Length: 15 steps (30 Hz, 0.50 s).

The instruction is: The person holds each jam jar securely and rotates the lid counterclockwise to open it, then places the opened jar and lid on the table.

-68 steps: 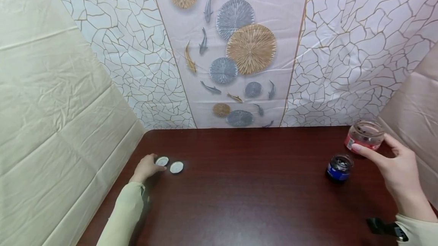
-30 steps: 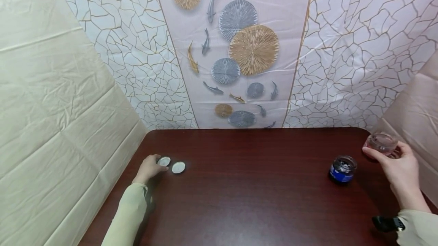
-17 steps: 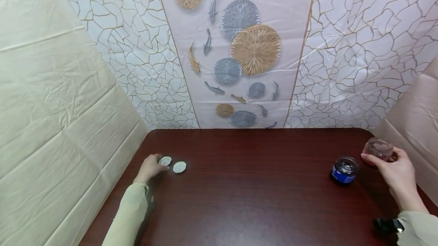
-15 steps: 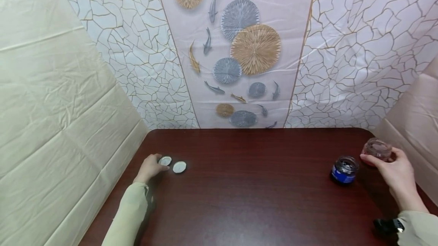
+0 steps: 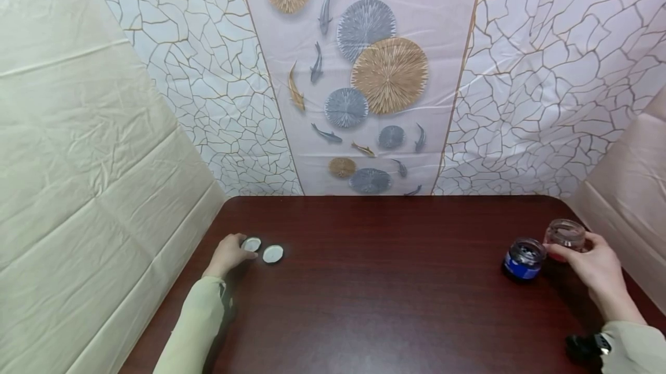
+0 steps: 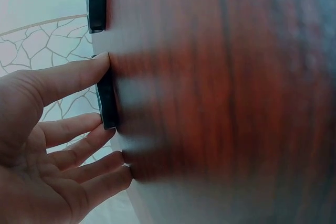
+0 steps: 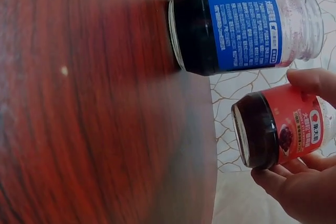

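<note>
In the head view my left hand (image 5: 229, 255) is at the far left of the table, thumb and fingers at either side of a round jar lid (image 5: 252, 244) that lies with its white inside up. A second lid (image 5: 273, 254) lies just right of it. My right hand (image 5: 598, 264) grips an uncapped jam jar with a red label (image 7: 294, 124), thumb on one side and fingers on the other. Its base shows a gap from the tabletop in the right wrist view. Close beside it stands an uncapped jar with a blue label (image 5: 522, 261), dark contents inside.
The dark red-brown wooden table (image 5: 374, 281) ends at a patterned cloth backdrop (image 5: 385, 131). Pale cloth walls (image 5: 104, 189) slope along the left and right sides. A black wrist strap (image 5: 585, 348) sits at my right sleeve.
My right hand first carried the red-labelled jar rightward, away from the blue-labelled one, then brought it lower and back left, close beside it. The left hand and both lids have stayed in place.
</note>
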### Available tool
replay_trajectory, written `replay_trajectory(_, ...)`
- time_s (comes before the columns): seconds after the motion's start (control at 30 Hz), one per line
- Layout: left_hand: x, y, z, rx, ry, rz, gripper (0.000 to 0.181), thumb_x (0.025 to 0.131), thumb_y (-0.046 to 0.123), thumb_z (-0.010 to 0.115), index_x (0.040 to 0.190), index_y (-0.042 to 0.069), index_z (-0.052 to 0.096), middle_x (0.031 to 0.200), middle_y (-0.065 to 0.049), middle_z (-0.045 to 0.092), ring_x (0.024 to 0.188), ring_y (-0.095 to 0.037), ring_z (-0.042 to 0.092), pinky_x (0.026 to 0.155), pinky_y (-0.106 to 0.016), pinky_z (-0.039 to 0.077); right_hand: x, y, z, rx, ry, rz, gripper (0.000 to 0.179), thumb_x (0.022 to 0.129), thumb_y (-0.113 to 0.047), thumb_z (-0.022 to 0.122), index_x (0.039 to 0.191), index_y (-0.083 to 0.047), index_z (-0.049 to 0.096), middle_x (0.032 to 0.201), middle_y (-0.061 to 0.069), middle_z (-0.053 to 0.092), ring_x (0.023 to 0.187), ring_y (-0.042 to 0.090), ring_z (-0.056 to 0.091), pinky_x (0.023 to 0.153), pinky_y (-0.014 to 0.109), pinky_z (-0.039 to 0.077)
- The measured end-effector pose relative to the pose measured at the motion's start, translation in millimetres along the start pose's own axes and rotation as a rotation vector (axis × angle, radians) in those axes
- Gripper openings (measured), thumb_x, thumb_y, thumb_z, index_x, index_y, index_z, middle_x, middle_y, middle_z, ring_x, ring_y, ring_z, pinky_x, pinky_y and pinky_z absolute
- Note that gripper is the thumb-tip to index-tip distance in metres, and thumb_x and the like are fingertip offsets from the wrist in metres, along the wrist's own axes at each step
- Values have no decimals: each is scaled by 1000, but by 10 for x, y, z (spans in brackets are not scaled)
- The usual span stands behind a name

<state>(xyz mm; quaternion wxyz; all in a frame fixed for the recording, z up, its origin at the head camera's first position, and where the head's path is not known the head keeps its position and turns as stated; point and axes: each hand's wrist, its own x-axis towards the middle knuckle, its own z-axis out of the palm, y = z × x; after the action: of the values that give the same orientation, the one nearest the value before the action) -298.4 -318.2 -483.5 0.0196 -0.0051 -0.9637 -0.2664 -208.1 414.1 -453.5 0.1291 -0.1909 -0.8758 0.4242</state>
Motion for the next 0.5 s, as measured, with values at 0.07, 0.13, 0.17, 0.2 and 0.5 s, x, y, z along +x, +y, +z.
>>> replay_trajectory(0.07, -1, 4, 6, -2, 1, 1, 66, 77, 19, 83, 126, -16, 58, 121, -34, 62, 113, -48, 59, 96, -57, 47, 5, 9, 6, 8, -5, 3, 85, 91, -32, 72, 146, 17, 29, 138, 44, 38, 119, 53, 40, 73, 28, 35)
replay_trajectory(0.13, -3, 7, 7, -8, 1, 1, 66, 78, 19, 83, 127, -16, 58, 121, -34, 62, 113, -48, 59, 96, -57, 47, 7, 18, 14, 7, -13, 5, 85, 92, -32, 70, 146, 18, 27, 138, 44, 37, 119, 53, 40, 71, 25, 32)
replay_trajectory(0.17, -4, 11, 8, -8, 2, 3, 66, 78, 19, 83, 126, -17, 58, 121, -34, 62, 113, -48, 58, 96, -57, 47, 11, 21, 15, 5, -17, 8, 85, 92, -32, 70, 146, 18, 26, 138, 45, 37, 119, 53, 40, 70, 25, 32)
replay_trajectory(0.2, -6, 12, 10, -9, 1, 3, 65, 78, 19, 83, 126, -17, 58, 122, -34, 62, 113, -48, 58, 96, -57, 47, 14, 25, 17, 1, -20, 10, 85, 92, -32, 70, 146, 18, 26, 138, 45, 37, 119, 53, 40, 71, 25, 32)
replay_trajectory(0.5, -23, 7, 8, -9, -4, -8, 65, 79, 17, 82, 129, -17, 56, 124, -35, 60, 115, -48, 58, 97, -58, 47, 22, 48, 45, -17, -55, 15, 82, 94, -31, 66, 144, 20, 26, 138, 46, 35, 119, 54, 39, 76, 36, 40)
